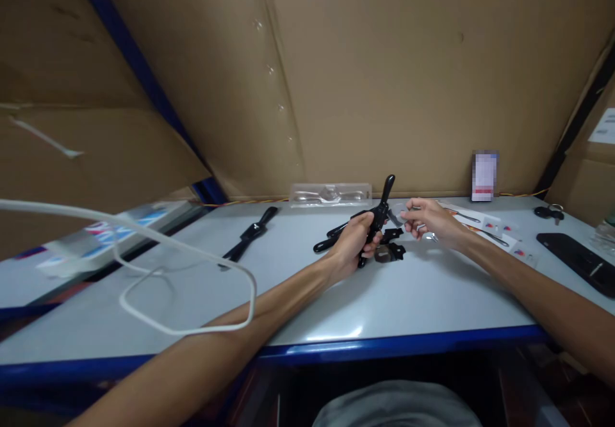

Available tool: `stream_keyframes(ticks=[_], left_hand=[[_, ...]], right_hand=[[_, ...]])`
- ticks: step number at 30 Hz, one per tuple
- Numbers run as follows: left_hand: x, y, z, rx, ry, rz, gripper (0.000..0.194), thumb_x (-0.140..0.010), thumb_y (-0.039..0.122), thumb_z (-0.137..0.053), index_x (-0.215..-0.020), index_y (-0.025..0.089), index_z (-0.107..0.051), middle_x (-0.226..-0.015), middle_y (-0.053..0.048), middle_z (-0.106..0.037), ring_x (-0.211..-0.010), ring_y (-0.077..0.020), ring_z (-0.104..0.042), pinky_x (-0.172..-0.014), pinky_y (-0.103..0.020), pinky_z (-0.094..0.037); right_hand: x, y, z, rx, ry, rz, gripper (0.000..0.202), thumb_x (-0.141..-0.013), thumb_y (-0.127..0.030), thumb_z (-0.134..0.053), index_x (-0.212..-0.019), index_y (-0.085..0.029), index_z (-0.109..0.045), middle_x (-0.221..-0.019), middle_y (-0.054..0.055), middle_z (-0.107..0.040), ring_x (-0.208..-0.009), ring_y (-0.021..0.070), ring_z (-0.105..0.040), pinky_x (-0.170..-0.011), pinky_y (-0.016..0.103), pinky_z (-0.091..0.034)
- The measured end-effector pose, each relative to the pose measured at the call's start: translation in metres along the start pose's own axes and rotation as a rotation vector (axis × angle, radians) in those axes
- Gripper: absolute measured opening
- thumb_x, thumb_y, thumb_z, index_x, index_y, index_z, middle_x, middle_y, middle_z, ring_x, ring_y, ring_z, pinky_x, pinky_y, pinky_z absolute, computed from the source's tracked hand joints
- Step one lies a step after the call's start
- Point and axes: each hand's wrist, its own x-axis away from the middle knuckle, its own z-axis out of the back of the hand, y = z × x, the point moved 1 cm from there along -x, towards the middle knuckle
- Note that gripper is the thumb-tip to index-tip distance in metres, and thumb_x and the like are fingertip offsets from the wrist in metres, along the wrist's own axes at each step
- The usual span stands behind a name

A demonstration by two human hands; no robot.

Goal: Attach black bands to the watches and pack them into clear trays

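Observation:
My left hand (pixel 353 244) is wrapped round a black spokeshave (pixel 388 190), one handle of which points up and away. Under and beside that hand lies another black tool with a rounded handle (pixel 327 244), partly hidden. My right hand (pixel 427 222) is closed just to the right, its fingertips pinching a thin grey flat piece (pixel 396 214) close to the spokeshave. Small dark metal plates (pixel 391 252) with notched ends lie on the table below the two hands. Farther left rests one more black spokeshave (pixel 254 230) by itself.
A clear plastic blister tray (pixel 331 194) stands at the back. Printed cards (pixel 500 238), a black phone-like object (pixel 576 260), keys (pixel 550 212) and an upright phone (pixel 484 176) are on the right. A white cable (pixel 192 248) loops across the left foreground, near boxes (pixel 120 235).

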Motion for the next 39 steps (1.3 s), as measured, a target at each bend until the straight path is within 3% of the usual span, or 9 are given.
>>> stream_keyframes(ticks=[6, 11, 13, 16, 19, 27, 33, 39], left_hand=[[0.0001, 0.0032, -0.0008, 0.012, 0.048, -0.024, 0.022, -0.096, 0.033, -0.042, -0.088, 0.016, -0.053, -0.055, 0.005, -0.043, -0.038, -0.0044, -0.025, -0.037, -0.016, -0.016], [-0.0014, 0.0016, -0.0002, 0.024, 0.047, -0.006, 0.022, -0.096, 0.034, -0.042, -0.089, 0.016, -0.053, -0.054, 0.005, -0.043, -0.037, -0.0045, -0.025, -0.037, -0.016, -0.015], [-0.0006, 0.0007, -0.0016, 0.035, 0.039, 0.007, 0.023, -0.096, 0.036, -0.044, -0.086, 0.017, -0.051, -0.054, 0.005, -0.044, -0.037, -0.0045, -0.026, -0.036, -0.016, -0.016], [0.0001, -0.0007, -0.003, 0.042, 0.013, 0.02, 0.026, -0.097, 0.038, -0.043, -0.082, 0.017, -0.049, -0.054, 0.004, -0.044, -0.037, -0.004, -0.026, -0.036, -0.015, -0.016], [-0.0009, -0.0022, -0.0027, 0.049, -0.004, 0.04, 0.031, -0.097, 0.041, -0.044, -0.077, 0.017, -0.047, -0.055, 0.004, -0.044, -0.037, -0.0032, -0.026, -0.036, -0.015, -0.016], [-0.0011, 0.0, -0.002, 0.046, 0.004, 0.007, 0.034, -0.095, 0.047, -0.047, -0.077, 0.018, -0.046, -0.055, 0.004, -0.046, -0.037, -0.0036, -0.027, -0.036, -0.014, -0.018], [-0.001, -0.0025, -0.0046, 0.005, -0.045, 0.027, 0.036, -0.097, 0.046, -0.042, -0.076, 0.017, -0.048, -0.057, 0.002, -0.048, -0.038, -0.0037, -0.029, -0.036, -0.014, -0.018], [0.0015, -0.0038, -0.0077, 0.023, -0.096, 0.02, 0.033, -0.095, 0.038, -0.045, -0.075, 0.014, -0.056, -0.059, -0.002, -0.05, -0.04, -0.005, -0.032, -0.035, -0.015, -0.02]], right_hand=[[-0.0008, 0.0015, 0.002, 0.076, 0.041, 0.059, 0.02, -0.073, -0.028, -0.073, -0.073, -0.02, -0.055, -0.056, -0.004, -0.048, -0.049, 0.0095, -0.043, -0.043, 0.021, -0.036], [-0.0014, 0.0035, 0.0022, 0.025, 0.024, 0.035, 0.025, -0.074, -0.032, -0.074, -0.076, -0.019, -0.053, -0.074, 0.002, -0.062, -0.064, 0.0132, -0.059, -0.05, 0.022, -0.046], [0.0002, 0.0038, 0.0004, 0.007, -0.031, -0.042, 0.027, -0.081, -0.038, -0.069, -0.081, -0.021, -0.05, -0.072, 0.003, -0.065, -0.057, 0.014, -0.06, -0.048, 0.024, -0.047], [0.0032, 0.0018, -0.002, 0.037, -0.102, -0.065, 0.026, -0.087, -0.042, -0.065, -0.084, -0.022, -0.048, -0.056, -0.002, -0.06, -0.039, 0.0101, -0.049, -0.043, 0.023, -0.045], [0.0044, -0.0001, -0.003, 0.018, -0.141, -0.032, 0.027, -0.081, -0.037, -0.072, -0.083, -0.022, -0.05, -0.052, -0.005, -0.056, -0.037, 0.0075, -0.043, -0.043, 0.022, -0.045], [-0.0009, 0.0051, -0.0001, -0.029, -0.133, 0.004, 0.034, -0.069, -0.036, -0.08, -0.071, -0.02, -0.05, -0.051, -0.007, -0.05, -0.042, 0.0075, -0.045, -0.044, 0.023, -0.043], [0.0001, 0.0035, -0.0021, -0.02, -0.168, 0.031, 0.034, -0.07, -0.037, -0.078, -0.065, -0.017, -0.051, -0.056, -0.004, -0.053, -0.045, 0.0072, -0.05, -0.046, 0.022, -0.044], [0.0008, 0.0083, -0.0057, -0.133, -0.176, 0.021, 0.024, -0.069, -0.03, -0.078, -0.073, -0.014, -0.06, -0.068, 0.002, -0.062, -0.055, 0.0103, -0.057, -0.048, 0.022, -0.048]])
